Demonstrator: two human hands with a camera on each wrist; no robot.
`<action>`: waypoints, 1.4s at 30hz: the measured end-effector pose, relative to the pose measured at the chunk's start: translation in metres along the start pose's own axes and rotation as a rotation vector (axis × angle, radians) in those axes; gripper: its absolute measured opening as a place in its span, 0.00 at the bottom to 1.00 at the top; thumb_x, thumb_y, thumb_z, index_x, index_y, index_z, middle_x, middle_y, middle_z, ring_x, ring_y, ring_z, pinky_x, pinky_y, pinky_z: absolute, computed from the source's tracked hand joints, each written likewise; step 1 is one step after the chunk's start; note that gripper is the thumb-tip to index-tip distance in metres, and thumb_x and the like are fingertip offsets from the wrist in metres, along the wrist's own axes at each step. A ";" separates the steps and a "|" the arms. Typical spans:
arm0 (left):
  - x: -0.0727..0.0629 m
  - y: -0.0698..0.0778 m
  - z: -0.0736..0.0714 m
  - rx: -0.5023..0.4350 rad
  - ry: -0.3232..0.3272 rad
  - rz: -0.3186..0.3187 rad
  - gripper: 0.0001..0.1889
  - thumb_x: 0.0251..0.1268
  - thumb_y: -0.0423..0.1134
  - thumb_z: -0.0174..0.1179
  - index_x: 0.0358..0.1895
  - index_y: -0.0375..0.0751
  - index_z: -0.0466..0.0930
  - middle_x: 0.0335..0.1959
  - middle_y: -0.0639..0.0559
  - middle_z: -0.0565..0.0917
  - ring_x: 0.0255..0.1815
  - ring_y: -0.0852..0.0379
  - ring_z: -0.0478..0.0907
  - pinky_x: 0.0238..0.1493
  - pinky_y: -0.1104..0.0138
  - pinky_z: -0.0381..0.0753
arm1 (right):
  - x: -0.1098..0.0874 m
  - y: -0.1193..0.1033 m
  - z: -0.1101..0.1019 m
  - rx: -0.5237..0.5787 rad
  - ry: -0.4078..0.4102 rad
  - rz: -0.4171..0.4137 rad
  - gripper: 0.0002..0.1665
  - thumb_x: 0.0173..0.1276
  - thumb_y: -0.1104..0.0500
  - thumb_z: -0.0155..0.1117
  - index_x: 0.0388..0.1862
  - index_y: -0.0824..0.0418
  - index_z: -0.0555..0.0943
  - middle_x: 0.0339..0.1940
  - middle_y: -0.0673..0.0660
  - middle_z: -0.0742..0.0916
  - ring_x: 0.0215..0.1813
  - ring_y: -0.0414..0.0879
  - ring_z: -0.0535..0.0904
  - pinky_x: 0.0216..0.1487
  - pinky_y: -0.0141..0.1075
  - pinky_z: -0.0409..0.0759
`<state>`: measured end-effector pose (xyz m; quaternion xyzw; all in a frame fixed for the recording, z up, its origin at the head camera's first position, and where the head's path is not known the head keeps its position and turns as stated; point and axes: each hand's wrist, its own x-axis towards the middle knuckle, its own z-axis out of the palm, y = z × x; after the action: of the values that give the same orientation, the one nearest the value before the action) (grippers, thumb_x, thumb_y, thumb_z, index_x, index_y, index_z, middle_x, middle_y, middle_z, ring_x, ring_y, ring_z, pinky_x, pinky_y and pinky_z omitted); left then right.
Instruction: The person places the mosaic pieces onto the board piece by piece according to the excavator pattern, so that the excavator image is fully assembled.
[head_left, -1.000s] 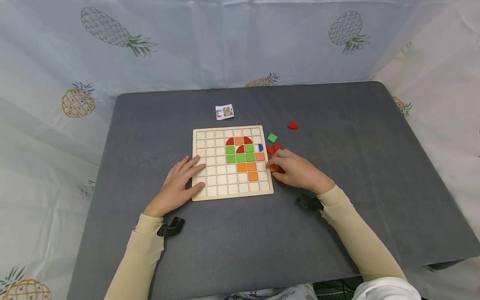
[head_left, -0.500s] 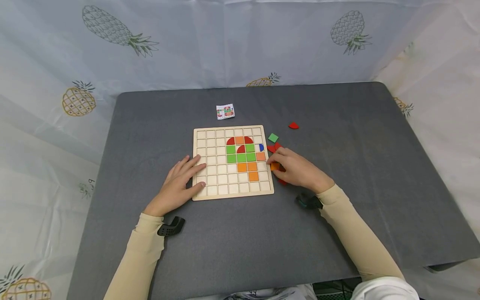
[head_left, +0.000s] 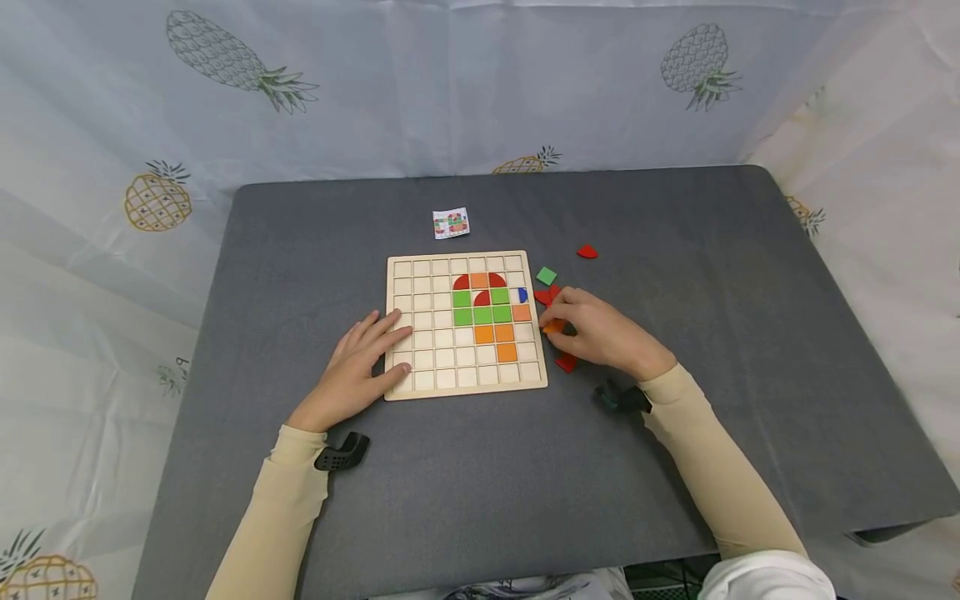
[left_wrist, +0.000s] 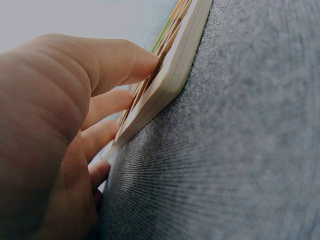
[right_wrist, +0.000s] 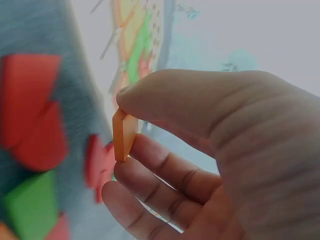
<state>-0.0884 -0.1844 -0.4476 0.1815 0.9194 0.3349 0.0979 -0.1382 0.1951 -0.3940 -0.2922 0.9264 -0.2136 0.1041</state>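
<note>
The board (head_left: 433,342) lies on the tabletop (head_left: 465,467), with a card (head_left: 451,223) behind it. Set pieces (head_left: 482,316) fill part of its right side. Left fingers (head_left: 390,340) rest on its left edge. Right fingers (head_left: 559,309) hold a tile (right_wrist: 125,135) beside it, near loose pieces (head_left: 546,276).

The board (head_left: 444,359) is pale wood, ruled into cream squares by darker lines. On it are three red tiles (head_left: 482,297), five green tiles (head_left: 482,315), five orange tiles (head_left: 483,334), two of them pinker, and a blue tile (head_left: 522,295). The held tile (right_wrist: 124,136) is plain orange; the loose tiles (head_left: 587,252) are red and green. The card (head_left: 451,223) is white, printed in red, green and orange with a speck of blue. The table (head_left: 450,492) is plain dark grey. The curtain (head_left: 420,92) is whitish, bluer at the back, patterned with pineapples: some grey cross-hatched with green leaves, others gold lattice with dark leaves. The sleeves (head_left: 262,508) are plain beige, the wrist cameras (head_left: 342,452) black.
</note>
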 end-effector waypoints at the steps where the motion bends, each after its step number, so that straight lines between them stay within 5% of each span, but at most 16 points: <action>1: 0.000 0.000 0.000 0.002 0.000 0.000 0.32 0.73 0.47 0.61 0.77 0.50 0.65 0.84 0.47 0.54 0.86 0.41 0.41 0.81 0.38 0.37 | 0.002 -0.002 -0.002 0.000 0.005 -0.009 0.12 0.66 0.62 0.71 0.48 0.58 0.88 0.43 0.53 0.82 0.43 0.48 0.75 0.39 0.36 0.77; 9: 0.000 0.000 -0.001 0.002 -0.004 -0.004 0.32 0.73 0.48 0.61 0.77 0.50 0.65 0.84 0.48 0.54 0.86 0.41 0.40 0.81 0.38 0.37 | 0.021 -0.025 -0.006 0.010 -0.031 -0.050 0.13 0.67 0.59 0.71 0.51 0.57 0.87 0.47 0.51 0.82 0.47 0.46 0.76 0.44 0.36 0.80; 18: -0.001 0.000 0.000 -0.005 -0.010 -0.001 0.32 0.74 0.48 0.60 0.77 0.51 0.65 0.84 0.49 0.53 0.86 0.42 0.40 0.81 0.39 0.36 | 0.037 -0.043 0.013 0.051 -0.042 -0.176 0.09 0.68 0.61 0.67 0.46 0.56 0.88 0.45 0.50 0.82 0.45 0.44 0.76 0.44 0.33 0.80; 30: 0.000 0.001 -0.001 -0.010 -0.004 -0.001 0.31 0.73 0.48 0.60 0.77 0.50 0.66 0.84 0.49 0.54 0.86 0.42 0.40 0.81 0.39 0.37 | 0.039 -0.056 0.038 -0.012 -0.067 -0.230 0.07 0.70 0.59 0.67 0.45 0.54 0.88 0.45 0.49 0.82 0.48 0.42 0.76 0.46 0.32 0.80; 42: 0.000 0.000 0.000 -0.009 0.000 -0.007 0.31 0.73 0.47 0.61 0.77 0.50 0.66 0.84 0.49 0.54 0.86 0.43 0.40 0.81 0.39 0.37 | 0.038 -0.057 0.042 -0.051 -0.071 -0.236 0.09 0.69 0.58 0.68 0.47 0.53 0.88 0.45 0.48 0.83 0.45 0.41 0.76 0.44 0.32 0.80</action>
<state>-0.0887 -0.1848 -0.4476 0.1781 0.9185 0.3386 0.0999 -0.1276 0.1166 -0.4082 -0.4090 0.8864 -0.1905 0.1034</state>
